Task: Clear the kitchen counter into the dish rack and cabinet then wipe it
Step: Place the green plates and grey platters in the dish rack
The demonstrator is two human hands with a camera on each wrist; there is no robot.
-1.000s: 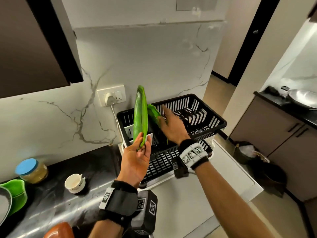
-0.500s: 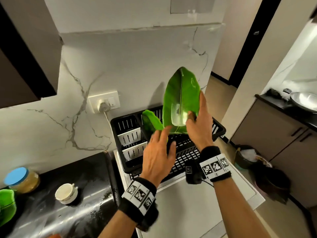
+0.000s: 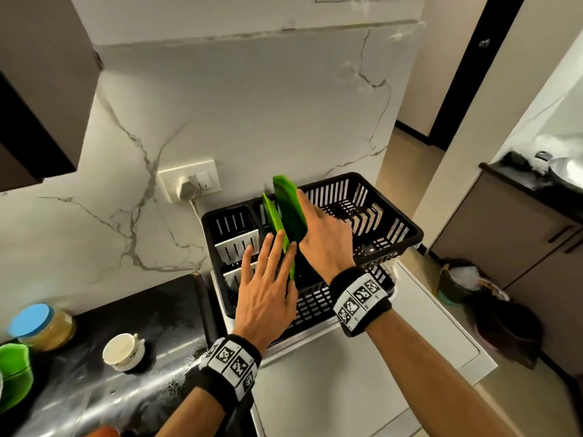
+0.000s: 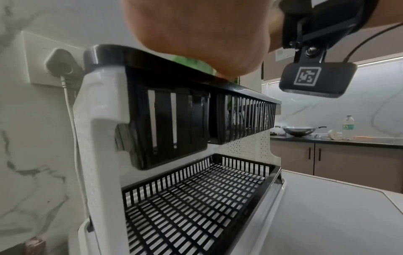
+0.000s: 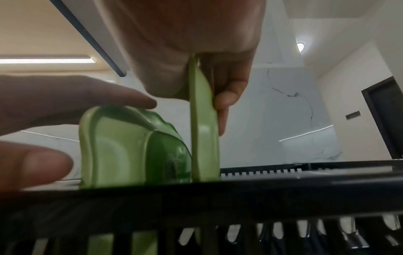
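A two-tier black dish rack (image 3: 407,234) stands on a white appliance top. Two green plates stand on edge in its upper tier. My right hand (image 3: 325,238) pinches the taller right plate (image 3: 288,209) between thumb and fingers; the right wrist view shows that plate (image 5: 203,141) gripped from above, its lower edge inside the rack. My left hand (image 3: 268,272) is open, and its straight fingers touch the left plate (image 3: 270,216), which shows as the wider one (image 5: 122,148) in the right wrist view. The left wrist view shows the rack (image 4: 196,198) from the side, its lower tier bare.
On the black counter (image 3: 164,310) to the left stand a white cup (image 3: 124,351), a blue-lidded jar (image 3: 41,326) and a green bowl (image 3: 14,380). A plugged wall socket (image 3: 189,184) sits behind the rack. A dark wall cabinet (image 3: 38,89) hangs at upper left. Bins (image 3: 457,279) stand on the floor at right.
My left hand passed the second green plate to my right hand, which lowered it into the rack's upper tier beside the first. The freed left hand now touches the first plate.
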